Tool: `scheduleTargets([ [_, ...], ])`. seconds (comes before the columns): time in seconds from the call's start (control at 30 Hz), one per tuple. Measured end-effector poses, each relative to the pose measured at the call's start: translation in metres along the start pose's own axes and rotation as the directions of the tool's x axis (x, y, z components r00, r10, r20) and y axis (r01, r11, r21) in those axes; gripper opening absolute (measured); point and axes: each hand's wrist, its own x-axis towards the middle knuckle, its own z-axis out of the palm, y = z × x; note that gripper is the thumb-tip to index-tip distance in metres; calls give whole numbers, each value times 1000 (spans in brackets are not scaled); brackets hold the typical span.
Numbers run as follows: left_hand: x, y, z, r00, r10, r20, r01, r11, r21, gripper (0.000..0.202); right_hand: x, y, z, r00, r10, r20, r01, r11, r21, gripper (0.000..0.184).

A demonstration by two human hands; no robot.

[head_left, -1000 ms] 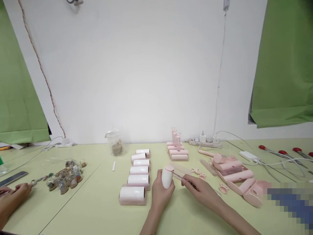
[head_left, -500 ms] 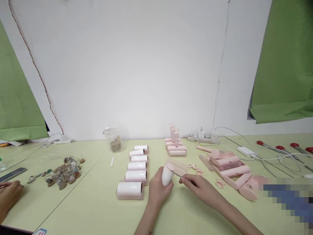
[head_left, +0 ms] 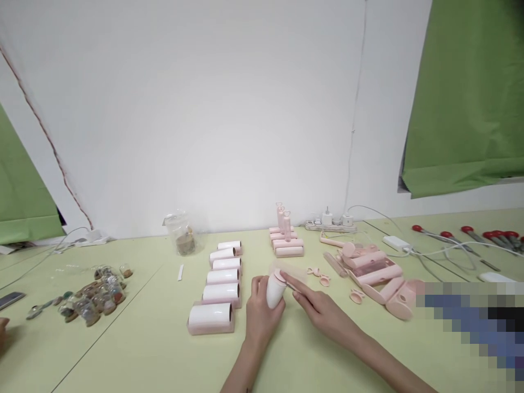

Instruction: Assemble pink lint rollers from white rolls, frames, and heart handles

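Note:
My left hand (head_left: 262, 315) is wrapped round a white lint roller roll (head_left: 275, 292), tilted with its pink end cap (head_left: 280, 275) facing up. My right hand (head_left: 317, 303) grips a thin metal tool (head_left: 290, 285), mostly hidden by the fingers; its kind I cannot make out. The tool's tip and my right index finger are at the rim of the cap. Behind the roll lies a translucent pink cover (head_left: 301, 272). To the left, several white rolls (head_left: 210, 315) lie in a row in clear pinkish covers.
Pink roller parts (head_left: 379, 273) are heaped at the right, with small pink clips (head_left: 356, 296) beside them. Assembled pink rollers (head_left: 289, 243) and a power strip (head_left: 331, 226) stand near the wall. Red-handled tools (head_left: 446, 236) lie far right. Glass-domed trinkets (head_left: 92, 305) lie left.
The camera view has turned slightly right. My right hand has come closer to the roll, its index finger now extended onto the cap's edge. My left hand keeps its hold.

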Motion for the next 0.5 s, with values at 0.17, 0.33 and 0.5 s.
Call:
scheduleTargets([
  [0.17, 0, -1, 3, 994, -104, -37, 100, 991, -91, 31, 1, 2, 12, 995, -62, -76, 68, 994, 88, 45],
  [0.33, -1, 8, 8, 962, -262, -81, 236, 943, -236, 28, 8, 7, 24, 989, -23, -145, 53, 977, 207, 46],
  [0.5, -1, 20, 14, 967, -255, 4, 235, 885, -401, 29, 11, 9, 23, 987, 37, -158, -1, 975, 223, 42],
])
